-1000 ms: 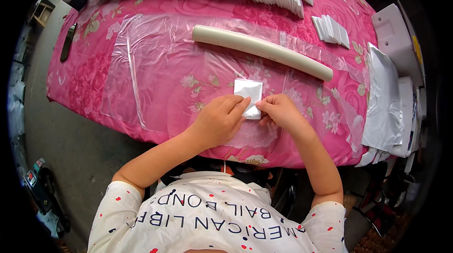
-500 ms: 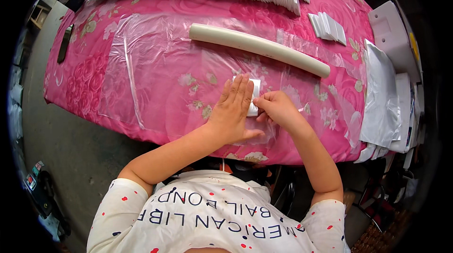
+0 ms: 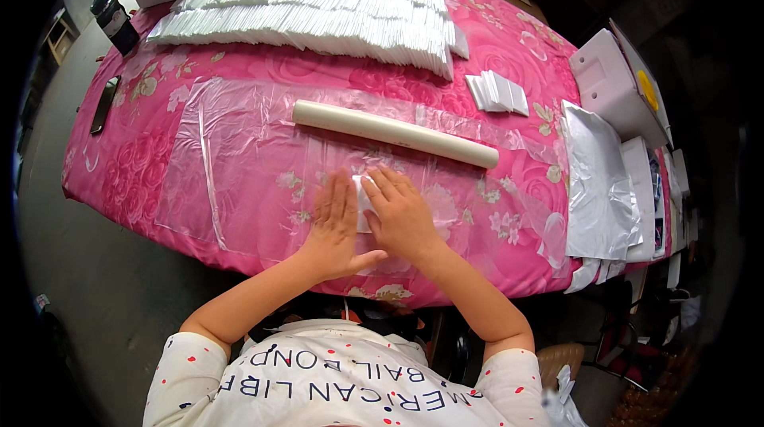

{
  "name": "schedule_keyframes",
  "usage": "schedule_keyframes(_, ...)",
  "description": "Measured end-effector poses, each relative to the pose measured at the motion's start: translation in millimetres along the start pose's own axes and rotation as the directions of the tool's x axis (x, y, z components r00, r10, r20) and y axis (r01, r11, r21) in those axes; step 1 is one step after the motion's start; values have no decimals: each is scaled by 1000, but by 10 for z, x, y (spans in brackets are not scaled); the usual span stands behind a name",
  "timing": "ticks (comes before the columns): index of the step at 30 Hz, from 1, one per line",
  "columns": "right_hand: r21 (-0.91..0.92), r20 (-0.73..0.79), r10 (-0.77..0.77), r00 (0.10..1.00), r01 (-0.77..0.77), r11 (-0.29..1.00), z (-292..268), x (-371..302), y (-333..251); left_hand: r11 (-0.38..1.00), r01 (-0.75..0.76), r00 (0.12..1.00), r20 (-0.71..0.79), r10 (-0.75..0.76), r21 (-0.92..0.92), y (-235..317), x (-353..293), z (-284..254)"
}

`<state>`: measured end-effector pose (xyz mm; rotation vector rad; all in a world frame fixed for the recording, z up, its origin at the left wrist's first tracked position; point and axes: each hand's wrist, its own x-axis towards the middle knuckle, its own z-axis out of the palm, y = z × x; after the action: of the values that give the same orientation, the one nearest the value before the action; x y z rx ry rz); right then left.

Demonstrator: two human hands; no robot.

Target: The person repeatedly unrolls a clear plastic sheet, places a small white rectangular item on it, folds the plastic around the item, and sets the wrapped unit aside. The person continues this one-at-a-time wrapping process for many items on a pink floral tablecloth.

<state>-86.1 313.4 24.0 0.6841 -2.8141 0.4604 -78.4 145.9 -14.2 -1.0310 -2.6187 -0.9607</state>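
Note:
A small white folded packet [image 3: 364, 216] lies on the clear plastic sheet [image 3: 255, 212], partly covered by my two hands. My left hand [image 3: 333, 224] is laid flat along the packet's left side, fingers stretched out and thumb spread to the right. Over its right side rests my right hand [image 3: 402, 216], also flat, with fingers extended and nothing gripped. Beyond the hands, a long cream-coloured tube [image 3: 394, 136] lies across the plastic sheet.
The table has a pink flowered cloth [image 3: 135, 164]. Rows of white folded packets [image 3: 310, 21] stand at the back, with a smaller stack [image 3: 497, 93] to their right. White foam boxes [image 3: 617, 81] and silvery sheets [image 3: 597, 188] are at the right; a phone [image 3: 105, 105] and dark bottle [image 3: 115, 23] at the left.
My right hand has gone from pinching the packet's right edge to lying flat over it with fingers stretched. My left hand stays flat beside it. The whole view has shifted.

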Motion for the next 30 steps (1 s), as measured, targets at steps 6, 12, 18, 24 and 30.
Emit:
schedule_keyframes(6,98,227,63,972,-87,991,353,26,-179,431,608,794,508,-335,-667,-33,-966,-636)
schedule_keyframes(12,325,281,-13,959,-82,942,473,-225,-1021,-236,740,380,680,-627,-630,102,-1363,-667)
schedule_keyframes(18,480,303,-191,934,24,877,350,-263,-1205,-60,850,372,678,-634,-523,-4,-1275,-728)
schedule_keyframes(24,623,176,-436,883,243,744,72,-99,-521,885,425,756,613,-231,-191,105,-621,-1097)
schedule_keyframes(30,720,6,359,933,-253,647,-619,238,824,991,86,988,138,-72,-101,-350,-219,-1115)
